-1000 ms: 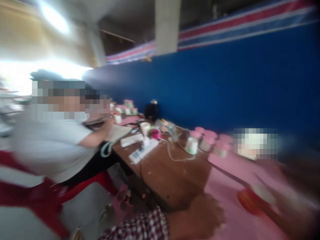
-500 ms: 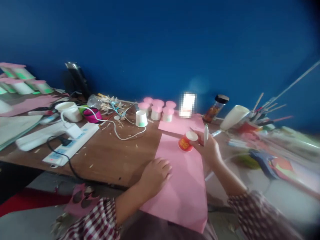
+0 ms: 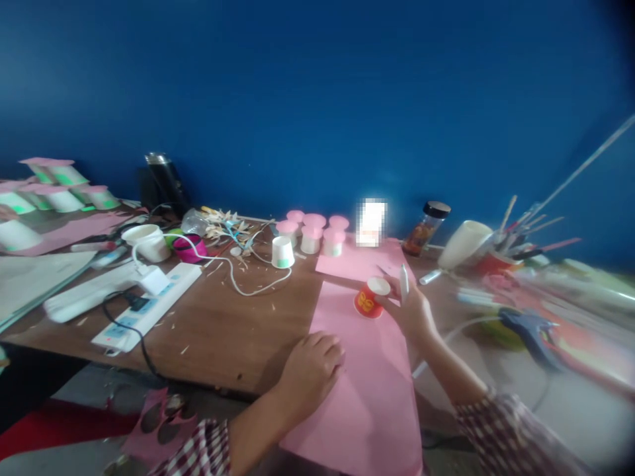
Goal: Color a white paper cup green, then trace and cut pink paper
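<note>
A red paper cup (image 3: 369, 301) with a yellow pattern stands upside down on a pink paper sheet (image 3: 360, 396). The fingers of my right hand (image 3: 411, 307) are at the cup's right side, and a white marker (image 3: 404, 283) sticks up from the same hand. A thin dark point also shows beside these fingers, too small to name. My left hand (image 3: 312, 370) rests palm down on the sheet's left edge, fingers slightly bent and holding nothing. Behind the red cup, several white cups topped with pink paper discs (image 3: 312, 231) are grouped beside a plain white cup (image 3: 282, 252).
On the left lie a power strip (image 3: 149, 311) with cables, a white mug (image 3: 146, 241) and a black flask (image 3: 166, 182). To the right are a lidded jar (image 3: 426, 228), a holder of brushes (image 3: 499, 261) and a glue gun (image 3: 533, 337). A blue wall (image 3: 317, 99) rises behind.
The view has tilted up slightly, so the table's things sit lower in the picture. Both hands keep nearly the same places, my right one still at the red cup.
</note>
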Demonstrator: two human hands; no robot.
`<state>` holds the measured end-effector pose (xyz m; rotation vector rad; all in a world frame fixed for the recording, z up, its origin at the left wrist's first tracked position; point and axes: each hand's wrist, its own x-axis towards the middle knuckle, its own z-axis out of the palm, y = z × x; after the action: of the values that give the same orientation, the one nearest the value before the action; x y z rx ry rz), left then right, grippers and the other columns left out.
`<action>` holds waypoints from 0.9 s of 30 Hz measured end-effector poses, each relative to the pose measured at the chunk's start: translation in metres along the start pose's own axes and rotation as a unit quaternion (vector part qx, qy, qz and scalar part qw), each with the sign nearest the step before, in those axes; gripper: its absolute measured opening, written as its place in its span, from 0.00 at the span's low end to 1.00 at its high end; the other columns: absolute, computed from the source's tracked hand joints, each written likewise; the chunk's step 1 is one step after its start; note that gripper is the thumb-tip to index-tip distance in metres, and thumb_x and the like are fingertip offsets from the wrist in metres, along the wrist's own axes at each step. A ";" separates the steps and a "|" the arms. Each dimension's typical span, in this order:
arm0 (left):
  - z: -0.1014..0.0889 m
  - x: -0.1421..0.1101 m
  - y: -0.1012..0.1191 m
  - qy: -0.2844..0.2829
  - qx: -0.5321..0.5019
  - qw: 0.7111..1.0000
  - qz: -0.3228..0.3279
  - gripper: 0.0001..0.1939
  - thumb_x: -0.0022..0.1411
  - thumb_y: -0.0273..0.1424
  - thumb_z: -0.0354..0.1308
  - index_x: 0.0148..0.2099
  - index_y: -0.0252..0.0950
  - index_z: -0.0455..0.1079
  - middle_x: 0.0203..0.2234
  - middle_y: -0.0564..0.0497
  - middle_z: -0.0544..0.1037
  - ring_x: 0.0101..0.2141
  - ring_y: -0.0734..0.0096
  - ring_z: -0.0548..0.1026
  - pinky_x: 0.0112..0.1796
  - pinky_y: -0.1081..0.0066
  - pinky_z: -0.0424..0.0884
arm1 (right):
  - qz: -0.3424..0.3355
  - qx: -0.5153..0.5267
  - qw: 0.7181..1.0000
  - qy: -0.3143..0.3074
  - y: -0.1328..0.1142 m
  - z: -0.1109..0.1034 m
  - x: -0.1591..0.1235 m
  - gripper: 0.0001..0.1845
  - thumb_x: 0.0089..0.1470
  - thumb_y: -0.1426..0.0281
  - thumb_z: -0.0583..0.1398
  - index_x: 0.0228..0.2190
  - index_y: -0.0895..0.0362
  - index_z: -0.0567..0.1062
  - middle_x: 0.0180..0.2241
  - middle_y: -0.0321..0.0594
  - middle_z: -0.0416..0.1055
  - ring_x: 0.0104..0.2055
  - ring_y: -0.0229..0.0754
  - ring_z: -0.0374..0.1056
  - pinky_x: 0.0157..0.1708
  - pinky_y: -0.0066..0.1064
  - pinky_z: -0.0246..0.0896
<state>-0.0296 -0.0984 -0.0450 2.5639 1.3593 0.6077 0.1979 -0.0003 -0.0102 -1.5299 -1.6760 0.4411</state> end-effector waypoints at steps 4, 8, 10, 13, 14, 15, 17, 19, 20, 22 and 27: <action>0.002 0.000 -0.001 0.004 0.003 1.000 0.000 0.13 0.61 0.28 0.52 0.48 0.39 0.66 0.48 0.49 0.72 0.50 0.62 0.67 0.50 0.61 0.64 | -0.006 0.014 1.000 -0.015 -0.001 0.003 0.002 0.29 0.45 0.61 0.64 0.50 0.54 0.67 0.44 0.46 0.74 0.41 0.50 0.72 0.42 0.40 0.65; 0.002 0.000 -0.003 0.009 0.001 1.000 0.001 0.13 0.61 0.28 0.52 0.48 0.39 0.67 0.49 0.49 0.73 0.50 0.62 0.67 0.50 0.61 0.65 | -0.013 0.015 1.000 -0.021 -0.002 0.003 0.003 0.31 0.45 0.61 0.64 0.51 0.54 0.66 0.45 0.46 0.74 0.42 0.49 0.72 0.43 0.40 0.65; 0.002 0.000 -0.003 0.013 0.000 1.000 0.006 0.13 0.61 0.28 0.51 0.49 0.39 0.67 0.49 0.49 0.73 0.50 0.62 0.67 0.50 0.61 0.64 | -0.014 0.010 1.000 -0.022 -0.001 0.002 0.003 0.30 0.45 0.61 0.64 0.51 0.54 0.67 0.44 0.45 0.74 0.41 0.48 0.72 0.42 0.40 0.65; 0.001 0.000 -0.003 0.008 0.000 1.000 0.008 0.13 0.62 0.29 0.50 0.49 0.39 0.67 0.49 0.49 0.72 0.50 0.62 0.67 0.51 0.61 0.64 | 0.003 -0.006 1.000 -0.019 -0.003 0.000 0.002 0.28 0.44 0.62 0.64 0.48 0.56 0.70 0.40 0.44 0.75 0.38 0.48 0.72 0.39 0.39 0.66; 0.000 0.000 -0.002 0.002 0.001 1.000 0.007 0.13 0.62 0.29 0.51 0.49 0.39 0.67 0.49 0.48 0.72 0.50 0.62 0.67 0.51 0.61 0.64 | 0.008 -0.008 1.000 -0.020 -0.004 -0.001 0.003 0.28 0.43 0.61 0.65 0.47 0.56 0.70 0.38 0.44 0.76 0.38 0.49 0.72 0.39 0.39 0.66; -0.001 0.000 -0.002 -0.003 0.003 1.000 0.006 0.13 0.62 0.30 0.51 0.49 0.39 0.67 0.49 0.48 0.72 0.50 0.62 0.67 0.50 0.61 0.64 | 0.012 -0.005 1.000 -0.021 -0.005 -0.003 0.004 0.29 0.42 0.61 0.66 0.47 0.56 0.70 0.37 0.44 0.76 0.37 0.49 0.72 0.39 0.40 0.66; -0.001 0.001 -0.002 -0.015 0.006 1.000 0.003 0.12 0.62 0.31 0.52 0.48 0.39 0.67 0.49 0.47 0.72 0.50 0.61 0.67 0.50 0.60 0.64 | 0.018 0.019 1.000 -0.017 -0.009 -0.009 0.006 0.32 0.40 0.60 0.67 0.48 0.56 0.70 0.38 0.44 0.76 0.37 0.49 0.72 0.39 0.40 0.67; -0.001 0.002 -0.002 -0.023 0.007 1.000 -0.002 0.12 0.62 0.32 0.52 0.47 0.39 0.67 0.48 0.47 0.72 0.50 0.60 0.67 0.49 0.59 0.65 | 0.028 0.050 0.998 0.004 -0.014 -0.015 0.010 0.33 0.40 0.59 0.67 0.49 0.56 0.70 0.43 0.47 0.74 0.39 0.49 0.72 0.39 0.40 0.67; 0.000 0.002 -0.002 -0.023 0.008 1.000 -0.003 0.12 0.62 0.32 0.52 0.48 0.39 0.67 0.48 0.46 0.72 0.50 0.60 0.67 0.48 0.59 0.65 | 0.034 0.061 0.997 0.013 -0.016 -0.019 0.011 0.33 0.41 0.59 0.67 0.49 0.57 0.70 0.44 0.48 0.74 0.40 0.49 0.72 0.39 0.40 0.68; 0.001 0.002 -0.002 -0.024 0.009 1.000 -0.003 0.12 0.61 0.31 0.53 0.48 0.38 0.67 0.49 0.46 0.72 0.50 0.59 0.67 0.49 0.59 0.65 | 0.038 0.074 0.996 0.018 -0.021 -0.023 0.013 0.32 0.41 0.58 0.66 0.48 0.58 0.71 0.46 0.49 0.72 0.41 0.49 0.72 0.39 0.40 0.68; 0.000 0.002 -0.001 -0.021 0.012 1.000 -0.005 0.11 0.60 0.30 0.54 0.47 0.39 0.67 0.48 0.48 0.72 0.50 0.61 0.67 0.49 0.60 0.65 | 0.020 0.024 0.999 -0.036 -0.021 -0.014 0.011 0.33 0.40 0.58 0.67 0.48 0.58 0.70 0.40 0.46 0.75 0.35 0.46 0.72 0.35 0.39 0.68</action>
<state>-0.0290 -0.0959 -0.0446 2.5714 1.3722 0.5357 0.1956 0.0018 0.0168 -1.5305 -1.6807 0.5604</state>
